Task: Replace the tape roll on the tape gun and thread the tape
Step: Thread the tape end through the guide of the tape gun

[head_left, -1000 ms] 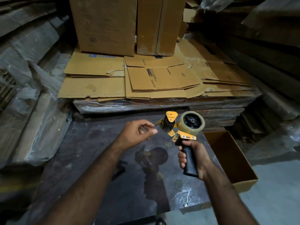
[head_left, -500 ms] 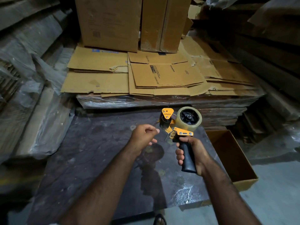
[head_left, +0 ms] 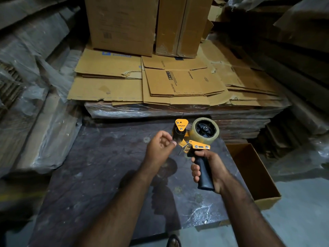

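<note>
My right hand (head_left: 211, 167) grips the black handle of an orange tape gun (head_left: 199, 146) and holds it upright over a dark wrapped surface. A clear tape roll (head_left: 204, 130) on a black hub sits on the gun's right side. The black roller with its orange flap (head_left: 180, 129) is at the gun's front left. My left hand (head_left: 160, 148) is just left of the roller, thumb and forefinger pinched together at the gun's front. Whether a tape end is between those fingers is too small to tell.
A dark plastic-wrapped slab (head_left: 106, 175) lies under my hands. Beyond it is a pile of flattened cardboard (head_left: 160, 82) with upright boxes (head_left: 142, 24) behind. An open cardboard box (head_left: 252, 173) stands on the floor at the right. Wrapped bundles (head_left: 35, 113) line the left.
My left hand has closed in on the front of the tape gun. The gun sits slightly higher and more upright in the view than a second ago.
</note>
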{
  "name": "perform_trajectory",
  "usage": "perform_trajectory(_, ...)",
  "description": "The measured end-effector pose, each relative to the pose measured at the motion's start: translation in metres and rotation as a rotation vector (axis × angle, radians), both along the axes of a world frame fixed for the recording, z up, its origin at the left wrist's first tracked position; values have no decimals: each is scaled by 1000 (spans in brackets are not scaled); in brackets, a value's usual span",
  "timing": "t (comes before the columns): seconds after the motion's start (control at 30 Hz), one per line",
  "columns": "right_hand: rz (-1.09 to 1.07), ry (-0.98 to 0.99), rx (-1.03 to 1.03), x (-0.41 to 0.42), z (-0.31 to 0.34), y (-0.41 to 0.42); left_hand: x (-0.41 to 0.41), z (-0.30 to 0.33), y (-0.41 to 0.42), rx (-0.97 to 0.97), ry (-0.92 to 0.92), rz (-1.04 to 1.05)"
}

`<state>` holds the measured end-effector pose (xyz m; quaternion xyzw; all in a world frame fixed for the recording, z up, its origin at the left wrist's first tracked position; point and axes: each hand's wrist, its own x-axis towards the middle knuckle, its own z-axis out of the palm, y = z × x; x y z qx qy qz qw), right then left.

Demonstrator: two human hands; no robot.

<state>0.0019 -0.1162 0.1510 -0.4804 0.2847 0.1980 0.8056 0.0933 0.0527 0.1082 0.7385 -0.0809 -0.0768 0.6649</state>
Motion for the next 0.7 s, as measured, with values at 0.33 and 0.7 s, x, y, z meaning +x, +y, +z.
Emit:
perform_trajectory(0.33, 31, 14, -23, 5, -4, 5, 19, 25, 16, 622, -562, -342)
perform_trajectory(0.7, -45, 24, -17, 5, -9, -14, 51, 46, 44, 673, -596, -322)
